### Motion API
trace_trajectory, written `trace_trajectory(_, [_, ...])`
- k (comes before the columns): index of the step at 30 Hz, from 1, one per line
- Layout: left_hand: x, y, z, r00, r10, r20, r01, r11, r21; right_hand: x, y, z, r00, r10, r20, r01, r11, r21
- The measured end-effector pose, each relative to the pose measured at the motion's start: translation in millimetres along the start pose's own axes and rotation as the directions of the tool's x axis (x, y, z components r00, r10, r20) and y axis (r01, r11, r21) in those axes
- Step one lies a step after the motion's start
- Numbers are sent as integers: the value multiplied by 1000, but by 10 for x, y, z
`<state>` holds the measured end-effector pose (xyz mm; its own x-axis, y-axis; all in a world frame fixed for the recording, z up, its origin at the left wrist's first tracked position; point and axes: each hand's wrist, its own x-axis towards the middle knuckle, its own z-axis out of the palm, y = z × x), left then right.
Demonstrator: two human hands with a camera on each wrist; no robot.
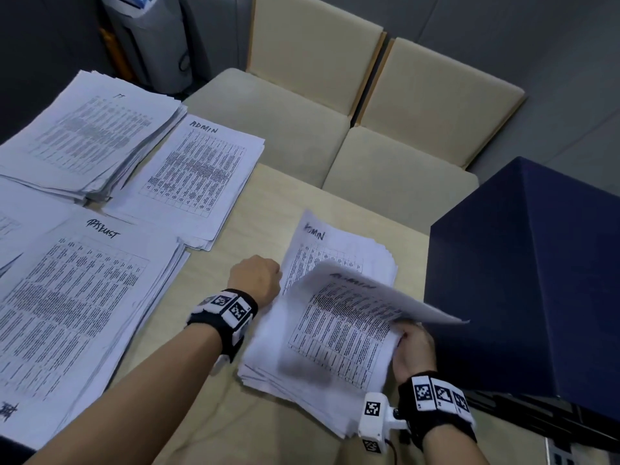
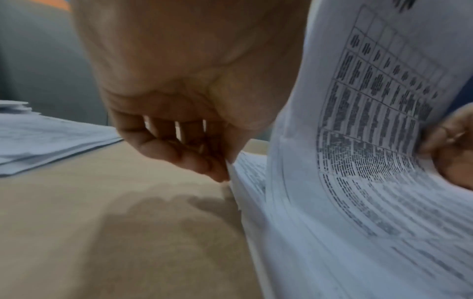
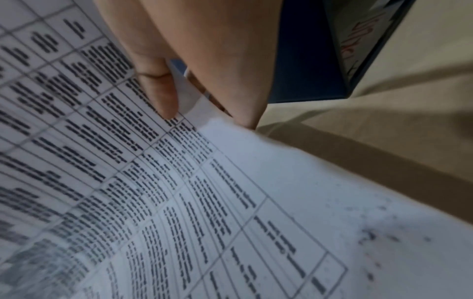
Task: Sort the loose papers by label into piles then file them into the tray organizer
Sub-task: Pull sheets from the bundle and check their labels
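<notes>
Papers [image 1: 342,333] pinched by both hands, left [image 1: 256,280] and right [image 1: 414,347], could fan out and slide off the counter [image 1: 268,209] if either grip loosens.

Beige table [image 1: 268,203], four paper piles [image 1: 198,176], navy box [image 1: 536,280]

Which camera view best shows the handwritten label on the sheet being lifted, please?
The head view: the lifted sheet shows its handwritten label, apparently ADMIN. The left wrist view catches only a dark scrap of it at the top edge; the right wrist view shows only the printed table.
</notes>
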<state>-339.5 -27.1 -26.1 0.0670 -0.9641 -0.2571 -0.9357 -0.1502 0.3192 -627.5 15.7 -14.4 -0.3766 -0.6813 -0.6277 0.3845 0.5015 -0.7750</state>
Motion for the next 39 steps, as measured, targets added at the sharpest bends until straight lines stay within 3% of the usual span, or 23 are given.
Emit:
trace_trajectory(2, [-36, -39, -34, 990, 133, -38, -138, 970, -198, 34, -18, 36, 999, 36, 8, -37, 998, 53])
trace_trajectory(5, [-92, -92, 2, 971, 225, -82, -237, 852, -466, 72, -17, 94, 998, 24, 62, -31, 994, 104])
trace_trajectory(7, [-106, -82, 19, 961, 276, -16, -228, 760, -608, 98, 24, 97, 997, -10, 73, 3, 995, 97])
trace_trajectory(9, [-94, -30, 47, 966, 247, 76, -126, 707, -696, 76, 41, 125, 997, -31, 72, 27, 998, 49])
trace_trajectory(11, [-71, 41, 104, 997, 62, 37, -24, 768, -640, 91, 45, 111, 998, -50, 49, 49, 999, 23])
trace_trajectory(13, [-54, 77, 164, 991, -130, -36, 97, 872, -479, 111, 33, 94, 998, -56, 18, 56, 998, 13])
trace_trajectory(15, [-30, 104, 230, 981, -187, 58, 196, 930, -311, 125, 23, 62, 999, -48, -4, 48, 999, 7])
trace_trajectory(21, [51, 77, 244, 991, -109, 73, 122, 970, -210, 79, 3, -17, 998, -57, 40, 58, 998, -24])
trace_trajectory(27, [9, -89, 42, 986, -94, 137, 91, 996, 26, 55, 26, 2, 998, -17, 67, 14, 999, 48])
trace_trajectory(34, [-93, -78, -1, 1000, 3, 0, -3, 979, 202, 64, 92, 31, 997, 40, 70, -44, 997, 56])
trace_trajectory(37, [-108, -31, -85, 994, 97, -57, -90, 989, 120, 73, 79, 28, 994, 29, 106, -38, 995, 90])
trace_trajectory(39, [-118, -15, -94, 984, 161, -80, -165, 985, -48, 75, 66, 37, 993, 26, 114, -39, 993, 109])
